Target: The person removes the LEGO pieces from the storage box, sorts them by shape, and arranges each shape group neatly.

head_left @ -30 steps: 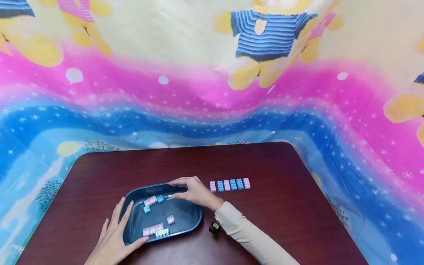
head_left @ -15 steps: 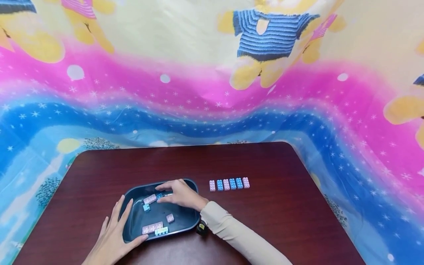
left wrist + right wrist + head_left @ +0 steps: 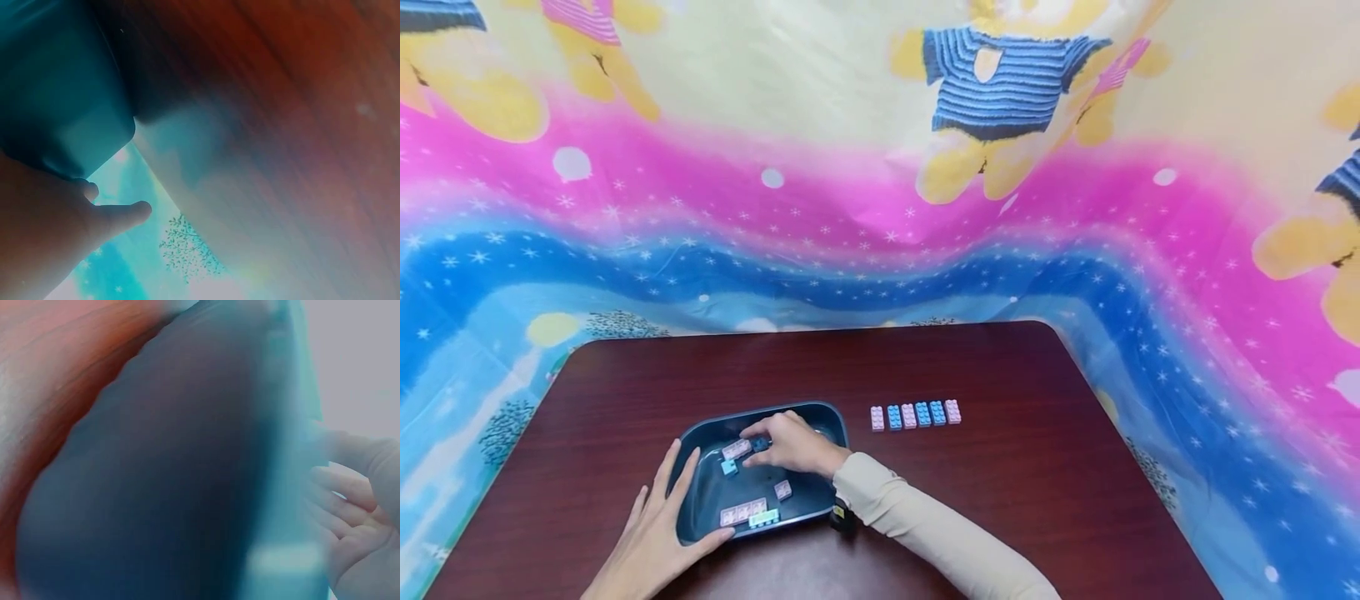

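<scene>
A dark teal tray [image 3: 812,492] holds several small bricks, some pale pink and some blue. At its left end my left hand [image 3: 651,529] spreads along the rim with long straight fingers, the thumb reaching the near rim. My right hand [image 3: 792,443] is inside the tray at the far side. Its thumb and forefinger stand apart around a small blue brick [image 3: 760,445], beside a longer pale pink brick [image 3: 737,449]. A blue brick [image 3: 729,467] lies just nearer. In the right wrist view the tray wall [image 3: 144,475] covers much of the picture.
Right of the tray stands a row of pink and blue bricks [image 3: 915,414] on the dark wooden table [image 3: 1000,483]. A pink brick pair [image 3: 782,490] and a pale pink row [image 3: 743,511] lie in the tray. A patterned curtain [image 3: 835,250] hangs behind.
My right hand has moved left from the tray's far right rim to the small blue brick inside. The left hand stays at the tray's left end.
</scene>
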The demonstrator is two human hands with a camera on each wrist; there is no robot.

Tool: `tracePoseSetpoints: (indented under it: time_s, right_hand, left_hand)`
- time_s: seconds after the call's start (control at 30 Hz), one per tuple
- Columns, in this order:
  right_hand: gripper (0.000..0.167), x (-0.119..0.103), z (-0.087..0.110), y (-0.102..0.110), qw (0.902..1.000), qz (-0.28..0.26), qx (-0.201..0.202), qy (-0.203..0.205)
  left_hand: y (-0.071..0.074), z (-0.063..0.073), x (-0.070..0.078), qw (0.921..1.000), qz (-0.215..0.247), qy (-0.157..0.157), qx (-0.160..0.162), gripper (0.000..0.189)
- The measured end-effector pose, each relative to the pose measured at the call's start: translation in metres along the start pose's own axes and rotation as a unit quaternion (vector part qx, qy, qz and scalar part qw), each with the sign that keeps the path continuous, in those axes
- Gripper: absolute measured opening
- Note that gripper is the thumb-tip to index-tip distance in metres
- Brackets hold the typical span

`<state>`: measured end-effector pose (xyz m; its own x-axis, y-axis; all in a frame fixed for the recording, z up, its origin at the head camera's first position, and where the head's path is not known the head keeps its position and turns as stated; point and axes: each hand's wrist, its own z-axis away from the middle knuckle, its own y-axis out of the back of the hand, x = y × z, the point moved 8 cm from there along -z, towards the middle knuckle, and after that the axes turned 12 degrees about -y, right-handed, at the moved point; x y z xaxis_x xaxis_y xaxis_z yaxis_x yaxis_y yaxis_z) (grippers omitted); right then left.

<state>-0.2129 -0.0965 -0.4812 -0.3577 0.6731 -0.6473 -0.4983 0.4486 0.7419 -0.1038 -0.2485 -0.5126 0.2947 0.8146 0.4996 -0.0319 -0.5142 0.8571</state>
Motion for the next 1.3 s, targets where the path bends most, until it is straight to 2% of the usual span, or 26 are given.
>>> tracePoseSetpoints:
  time_s: [0.2,0.5,0.67,0.87,1.07,1.3]
  right_hand:
    - [0.041,-0.011,-0.006,0.007,1.0,-0.002,-0.001,0.003]
    - [0.038,-0.007,-0.018,0.002,0.9988,-0.002,-0.031,-0.038]
    - [0.035,-0.008,-0.023,-0.003,0.9982,0.029,-0.037,-0.037]
    - [0.034,-0.013,-0.027,-0.005,0.9961,0.065,-0.047,-0.038]
    - [0.028,-0.02,-0.03,-0.014,0.9886,0.134,-0.052,-0.046]
    - [0.021,-0.026,-0.034,-0.024,0.9803,0.194,-0.035,-0.014]
  left_hand:
    - [0.002,0.0,-0.002,0.9999,-0.007,0.006,-0.004,0.123]
    - [-0.002,-0.001,-0.003,0.9998,0.01,0.011,-0.016,0.122]
    - [-0.002,-0.002,-0.003,0.9995,0.017,0.017,-0.02,0.123]
    - [0.001,-0.003,-0.002,0.9997,0.023,0.005,-0.009,0.124]
    - [0.001,0.0,-0.002,0.9998,0.018,0.005,-0.012,0.124]
    - [-0.002,-0.001,-0.004,0.9997,0.014,0.012,-0.018,0.125]
